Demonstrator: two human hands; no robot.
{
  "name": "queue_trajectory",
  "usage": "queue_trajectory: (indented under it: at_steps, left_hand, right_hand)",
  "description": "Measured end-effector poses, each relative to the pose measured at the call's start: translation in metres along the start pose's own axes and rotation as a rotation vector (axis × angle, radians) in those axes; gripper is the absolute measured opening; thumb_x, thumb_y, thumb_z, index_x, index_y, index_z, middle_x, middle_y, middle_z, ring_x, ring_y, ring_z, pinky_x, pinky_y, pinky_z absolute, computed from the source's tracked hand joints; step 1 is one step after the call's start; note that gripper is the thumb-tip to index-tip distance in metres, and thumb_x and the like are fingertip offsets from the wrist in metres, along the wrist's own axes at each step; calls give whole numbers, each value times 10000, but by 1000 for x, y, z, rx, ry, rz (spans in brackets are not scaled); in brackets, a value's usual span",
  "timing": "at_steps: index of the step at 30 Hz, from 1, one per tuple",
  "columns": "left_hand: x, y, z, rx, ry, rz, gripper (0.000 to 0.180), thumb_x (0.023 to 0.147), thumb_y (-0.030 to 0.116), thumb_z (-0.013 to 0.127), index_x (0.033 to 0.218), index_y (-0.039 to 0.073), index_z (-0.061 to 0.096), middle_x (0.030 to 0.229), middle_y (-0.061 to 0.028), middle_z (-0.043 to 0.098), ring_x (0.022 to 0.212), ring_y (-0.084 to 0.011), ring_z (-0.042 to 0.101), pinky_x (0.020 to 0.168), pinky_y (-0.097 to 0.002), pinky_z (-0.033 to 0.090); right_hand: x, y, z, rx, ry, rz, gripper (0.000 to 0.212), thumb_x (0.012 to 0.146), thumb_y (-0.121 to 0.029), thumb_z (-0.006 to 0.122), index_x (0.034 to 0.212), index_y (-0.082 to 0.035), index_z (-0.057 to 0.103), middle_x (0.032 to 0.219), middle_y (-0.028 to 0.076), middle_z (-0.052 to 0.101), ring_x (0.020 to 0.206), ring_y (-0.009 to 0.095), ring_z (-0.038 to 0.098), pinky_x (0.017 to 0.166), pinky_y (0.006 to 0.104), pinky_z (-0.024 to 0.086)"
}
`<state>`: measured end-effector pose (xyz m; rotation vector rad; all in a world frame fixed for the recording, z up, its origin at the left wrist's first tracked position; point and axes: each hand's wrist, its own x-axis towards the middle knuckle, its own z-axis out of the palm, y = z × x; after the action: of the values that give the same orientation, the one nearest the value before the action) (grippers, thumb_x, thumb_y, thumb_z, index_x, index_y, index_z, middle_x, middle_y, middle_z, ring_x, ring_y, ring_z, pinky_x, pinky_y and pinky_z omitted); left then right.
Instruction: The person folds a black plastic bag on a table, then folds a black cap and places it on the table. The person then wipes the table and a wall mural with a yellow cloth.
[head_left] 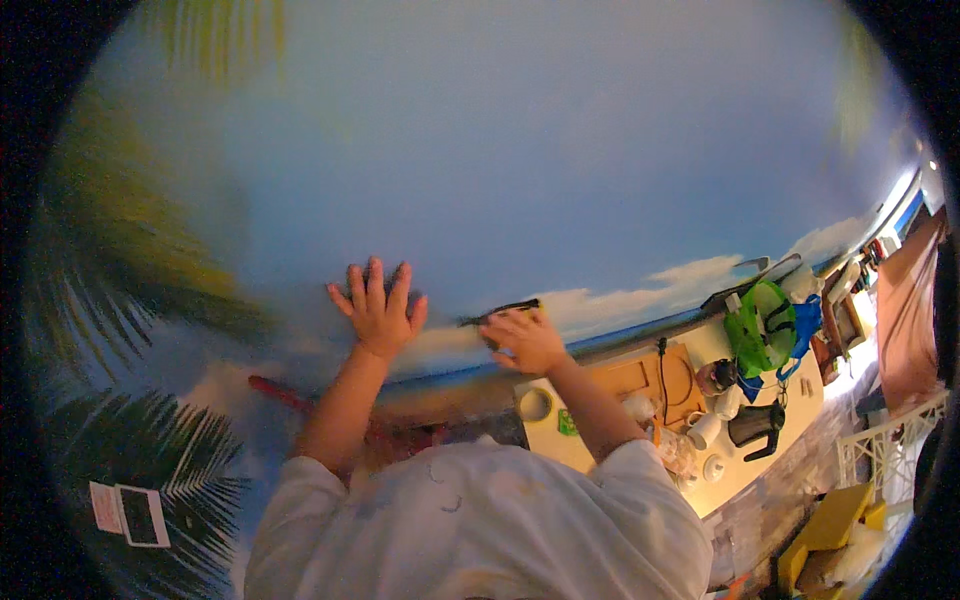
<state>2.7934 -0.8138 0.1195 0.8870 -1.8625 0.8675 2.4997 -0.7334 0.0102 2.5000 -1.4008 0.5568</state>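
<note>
A large wall picture (520, 150) of blue sky, clouds, sea and palm leaves spreads before me. My left hand (380, 318) lies flat against it, fingers spread, with nothing in it. To its right, my right hand (527, 340) is at the painted cloud line, its fingers over a thin dark flat piece with a yellowish end (518, 306). That piece sits against the picture; its exact kind cannot be made out, and my fingers hide part of it.
A pale table (745, 455) at lower right bears a green bag (762, 325), a dark jug (757, 428), a white mug (703, 430) and a tape roll (534, 404). Two small panels (142, 515) are on the wall at lower left. A yellow object (835, 520) stands beyond the table.
</note>
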Motion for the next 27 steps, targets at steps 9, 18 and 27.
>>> queue_trajectory:
  at_steps: [9,18,27]
  left_hand:
    - [-11,4,4,-28,-10,27,595,948,521,539,1416,157,588,1576,-181,412,1479,-463,311,1175,-716,39]
    - [-18,-5,-18,-585,178,-95,565,948,375,630,1395,57,494,1550,-280,400,1469,-472,335,1176,-653,203]
    - [-72,-11,-78,-541,160,-282,569,933,319,626,1400,29,480,1547,-271,393,1453,-478,339,1179,-669,180]
  right_hand:
    - [146,34,-162,-164,1103,480,785,962,-428,531,1601,-37,295,1680,231,212,1533,523,136,1194,705,46]
    - [101,-46,-52,-268,163,-176,519,891,-437,646,1390,-301,609,1547,89,471,1402,416,402,1088,681,315]
    - [239,-100,-205,-300,765,105,677,898,-396,641,1534,-228,479,1650,158,326,1525,465,222,1199,690,55]
